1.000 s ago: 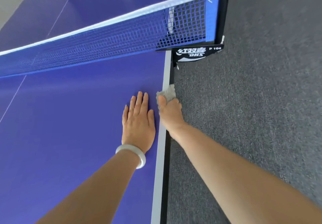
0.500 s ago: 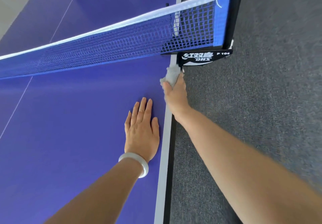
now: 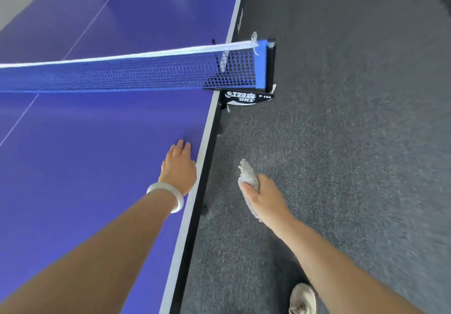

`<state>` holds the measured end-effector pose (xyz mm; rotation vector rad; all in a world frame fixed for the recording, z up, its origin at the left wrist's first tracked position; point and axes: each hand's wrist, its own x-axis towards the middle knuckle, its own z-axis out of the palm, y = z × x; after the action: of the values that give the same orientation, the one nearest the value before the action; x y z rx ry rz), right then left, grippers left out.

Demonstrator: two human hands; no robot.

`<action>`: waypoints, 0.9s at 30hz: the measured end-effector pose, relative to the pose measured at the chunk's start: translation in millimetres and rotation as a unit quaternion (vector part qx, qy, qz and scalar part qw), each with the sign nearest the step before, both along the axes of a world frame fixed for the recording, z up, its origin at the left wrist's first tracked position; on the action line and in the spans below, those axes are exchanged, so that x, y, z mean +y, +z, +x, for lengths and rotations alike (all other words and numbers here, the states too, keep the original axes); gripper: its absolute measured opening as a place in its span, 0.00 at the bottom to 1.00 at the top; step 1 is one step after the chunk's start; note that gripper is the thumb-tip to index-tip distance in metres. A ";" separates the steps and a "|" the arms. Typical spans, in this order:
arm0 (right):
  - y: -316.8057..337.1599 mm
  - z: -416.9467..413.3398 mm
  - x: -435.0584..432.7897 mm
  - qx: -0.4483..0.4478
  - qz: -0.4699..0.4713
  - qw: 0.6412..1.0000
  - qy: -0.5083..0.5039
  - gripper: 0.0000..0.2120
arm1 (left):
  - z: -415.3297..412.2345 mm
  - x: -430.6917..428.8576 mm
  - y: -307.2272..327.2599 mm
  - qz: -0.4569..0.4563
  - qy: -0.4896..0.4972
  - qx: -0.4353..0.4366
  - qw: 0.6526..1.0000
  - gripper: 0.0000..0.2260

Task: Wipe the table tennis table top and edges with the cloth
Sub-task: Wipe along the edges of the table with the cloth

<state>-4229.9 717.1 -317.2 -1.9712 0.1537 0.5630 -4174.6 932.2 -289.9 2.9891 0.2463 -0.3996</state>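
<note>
Hands apart: right hand grips the cloth, now pulled off the desk edge and held over the carpet; half a second ago it rubbed by the net clamp. Left hand lies flat on the desk top, barely shifted. Edge stroke up to the net looks done.

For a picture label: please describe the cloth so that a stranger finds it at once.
Start at the blue table and cross its right edge to the grey carpet. There the right hand grips the cloth, clear of the table. It is a pale crumpled wad, lighter than the carpet.
</note>
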 end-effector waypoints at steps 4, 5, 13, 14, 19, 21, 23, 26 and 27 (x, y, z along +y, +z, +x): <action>47.8 -12.1 -72.6 -0.023 -0.152 0.987 0.050 0.17 | -46.2 -59.8 38.5 -0.083 -0.030 0.071 0.994 0.17; 58.8 -14.0 -86.8 -0.025 -0.180 0.981 0.069 0.18 | -56.6 -73.7 45.2 -0.096 -0.030 0.087 0.991 0.16; 136.0 20.7 -177.1 -0.044 -0.300 0.949 0.083 0.15 | -42.4 -191.4 92.7 -0.196 -0.027 0.072 0.978 0.14; 139.4 27.8 -181.0 -0.045 -0.299 0.949 0.083 0.15 | -31.0 -201.5 100.1 -0.200 -0.041 0.062 0.977 0.13; 144.8 89.9 -193.8 -0.052 -0.282 0.956 0.065 0.16 | 55.4 -233.3 132.5 -0.199 -0.101 0.000 0.975 0.12; 148.2 131.0 -197.5 -0.049 -0.271 0.960 0.056 0.15 | 99.8 -238.1 145.2 -0.191 -0.124 -0.045 0.973 0.12; 153.7 178.6 -202.1 -0.060 -0.265 0.961 0.042 0.15 | 145.9 -237.9 156.2 -0.197 -0.131 -0.093 0.967 0.11; 169.7 247.5 -211.1 -0.069 -0.271 0.960 0.035 0.16 | 205.6 -229.6 171.0 -0.197 -0.129 -0.142 0.961 0.11; 173.9 267.4 -213.0 -0.071 -0.274 0.958 0.036 0.17 | 221.8 -225.9 173.4 -0.191 -0.129 -0.145 0.962 0.11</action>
<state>-3962.5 504.1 -143.3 -2.5584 0.1607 0.4505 -3952.8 706.2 -116.6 2.6500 -0.2263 -0.0198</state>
